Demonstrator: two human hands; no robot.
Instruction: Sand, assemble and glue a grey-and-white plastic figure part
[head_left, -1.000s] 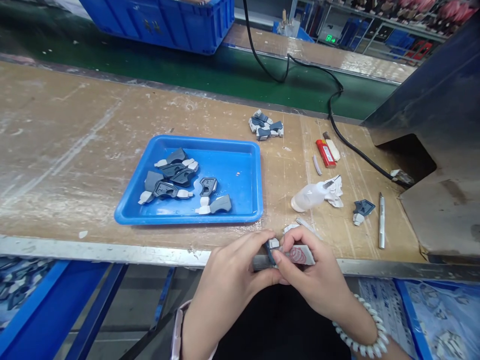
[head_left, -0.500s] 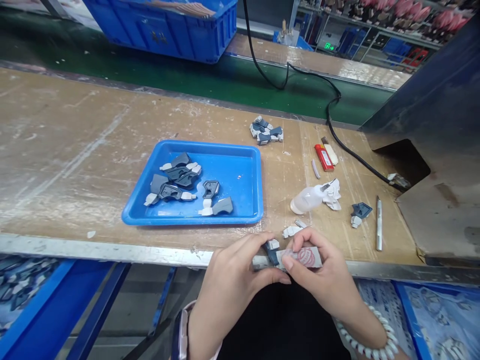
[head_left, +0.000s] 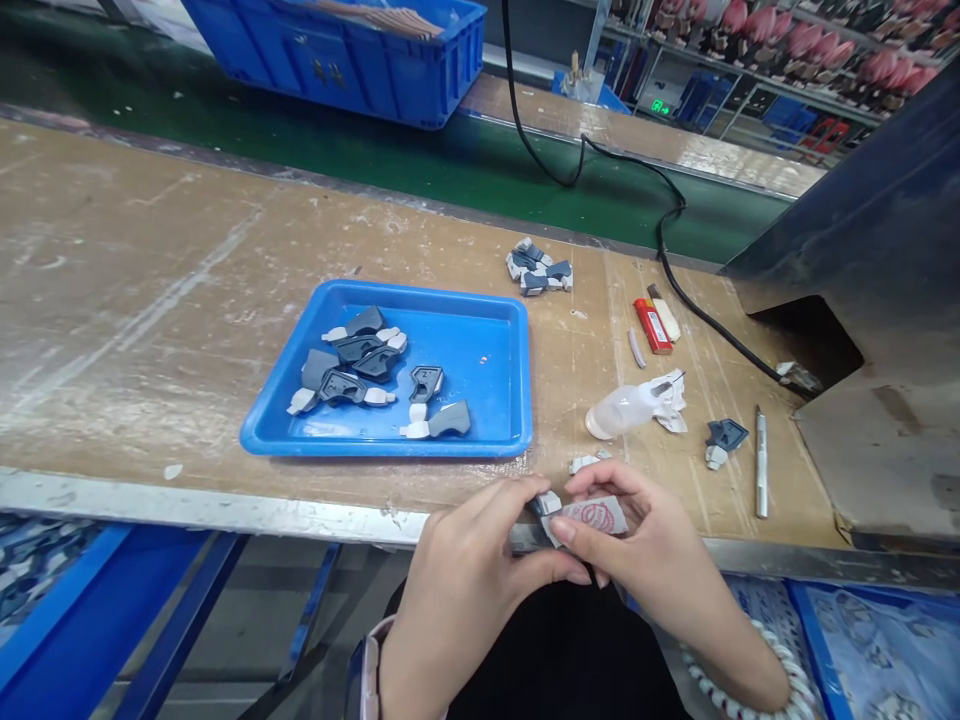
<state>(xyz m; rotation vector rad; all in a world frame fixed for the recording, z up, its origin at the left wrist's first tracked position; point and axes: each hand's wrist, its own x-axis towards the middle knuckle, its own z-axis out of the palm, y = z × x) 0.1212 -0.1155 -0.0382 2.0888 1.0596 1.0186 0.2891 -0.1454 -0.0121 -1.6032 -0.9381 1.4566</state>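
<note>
Left hand (head_left: 472,560) pinches grey part (head_left: 541,512) | right hand (head_left: 637,550) grips stamped strip (head_left: 596,516) | I'd press squarely at worktop (head_left: 150,300) edge, near tray (head_left: 499,440).

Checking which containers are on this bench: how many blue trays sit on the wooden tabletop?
1. The blue tray lies left of centre on the wooden tabletop, holding grey-and-white parts. The blue crate stands beyond it on the green belt, not on the tabletop.
</note>
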